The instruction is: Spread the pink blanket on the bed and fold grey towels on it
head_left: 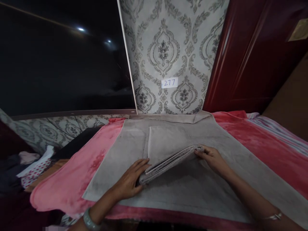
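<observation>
A folded grey cloth, perhaps a towel, shows several stacked layers along its near edge. That edge is raised and slants upward to the right. My right hand pinches its right corner between thumb and fingers. At the lower left corner, my left hand grips the layers, with fingers on top and thumb at the near side. Underneath lies a larger grey cloth, spread flat and very similar in colour. Its surface is in shadow below the raised edge.
Under the grey cloth, a pink and red blanket covers the table. A dark television screen stands at the back left. Patterned wallpaper bears a paper label reading 277. A dark red door or cabinet rises at the right.
</observation>
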The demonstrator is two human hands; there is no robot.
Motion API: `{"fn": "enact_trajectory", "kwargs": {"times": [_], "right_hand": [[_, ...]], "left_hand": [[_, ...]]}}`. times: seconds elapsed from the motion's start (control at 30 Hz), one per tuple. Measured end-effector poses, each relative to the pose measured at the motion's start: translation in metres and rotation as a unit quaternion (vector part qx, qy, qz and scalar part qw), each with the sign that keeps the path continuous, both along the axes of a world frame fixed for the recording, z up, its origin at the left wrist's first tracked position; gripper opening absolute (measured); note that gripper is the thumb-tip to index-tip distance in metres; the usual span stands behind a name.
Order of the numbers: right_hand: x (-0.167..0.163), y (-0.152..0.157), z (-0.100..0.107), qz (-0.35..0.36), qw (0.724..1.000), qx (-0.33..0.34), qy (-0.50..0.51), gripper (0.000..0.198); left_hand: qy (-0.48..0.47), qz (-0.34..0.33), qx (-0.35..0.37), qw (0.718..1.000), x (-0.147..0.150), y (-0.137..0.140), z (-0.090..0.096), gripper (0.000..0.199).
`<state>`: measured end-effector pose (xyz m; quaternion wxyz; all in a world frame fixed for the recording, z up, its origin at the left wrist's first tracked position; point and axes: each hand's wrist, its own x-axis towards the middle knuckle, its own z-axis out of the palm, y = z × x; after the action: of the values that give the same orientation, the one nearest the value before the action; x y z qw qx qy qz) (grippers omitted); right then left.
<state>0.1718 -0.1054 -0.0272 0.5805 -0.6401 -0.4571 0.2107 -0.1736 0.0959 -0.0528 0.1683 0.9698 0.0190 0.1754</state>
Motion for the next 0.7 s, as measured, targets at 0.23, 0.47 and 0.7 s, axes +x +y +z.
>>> {"fn": "enact_trajectory", "kwargs": {"times": [0.23,0.47,0.7], "right_hand": [[0.008,0.004,0.000,-0.005,0.997,-0.034,0.072,0.062],[0.010,-0.017,-0.017,0.050,0.998,-0.029,-0.018,0.060],[0.017,-0.048,-0.074,0.074,0.947,-0.021,-0.312,0.071]], "left_hand": [[-0.077,0.018,-0.020,0.997,0.019,0.008,-0.011,0.059],[-0.038,0.018,-0.008,0.999,0.027,0.019,-0.016,0.067],[-0.047,0.005,-0.003,0.999,0.031,0.021,-0.015,0.061]]}}
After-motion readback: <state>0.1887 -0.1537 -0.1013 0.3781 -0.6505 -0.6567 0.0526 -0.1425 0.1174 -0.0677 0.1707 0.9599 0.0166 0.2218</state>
